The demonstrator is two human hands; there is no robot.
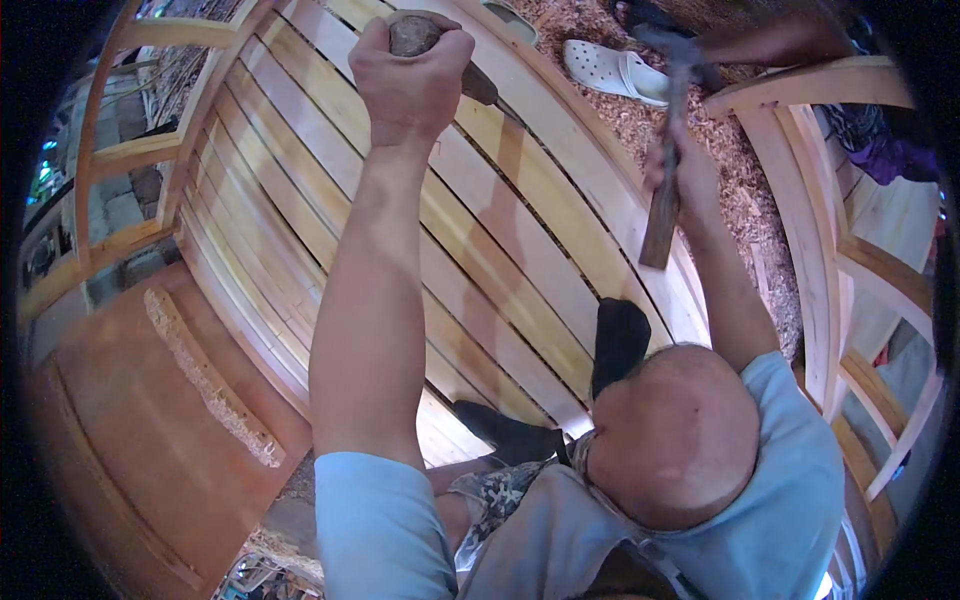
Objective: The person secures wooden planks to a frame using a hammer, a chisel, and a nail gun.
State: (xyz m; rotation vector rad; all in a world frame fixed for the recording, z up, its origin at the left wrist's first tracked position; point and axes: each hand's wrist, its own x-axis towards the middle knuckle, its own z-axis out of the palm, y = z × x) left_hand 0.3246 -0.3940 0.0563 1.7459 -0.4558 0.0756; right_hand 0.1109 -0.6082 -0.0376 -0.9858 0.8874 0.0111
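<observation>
My left hand (pixel 412 85) is closed around a thick, round-topped wooden piece (pixel 415 36), held upright over the slatted wooden planks (pixel 470 230). A dark brown part (pixel 479 84) shows beside my fingers; whether it belongs to the same piece I cannot tell. My right hand (pixel 688 175) grips a hammer (pixel 664 222) by its wooden handle, raised at the right. Its metal head (pixel 672 45) is blurred and points away from me. My feet in black socks (pixel 620 335) rest on the planks, below my bent bare knee (pixel 680 430).
A white clog (pixel 615 72) lies on wood shavings (pixel 750 190) at the upper right, near another person's bare limb (pixel 775 40). Wooden frames stand left (pixel 135 155) and right (pixel 810 240). A brown board (pixel 130 400) with a rough-edged strip (pixel 210 375) lies at the lower left.
</observation>
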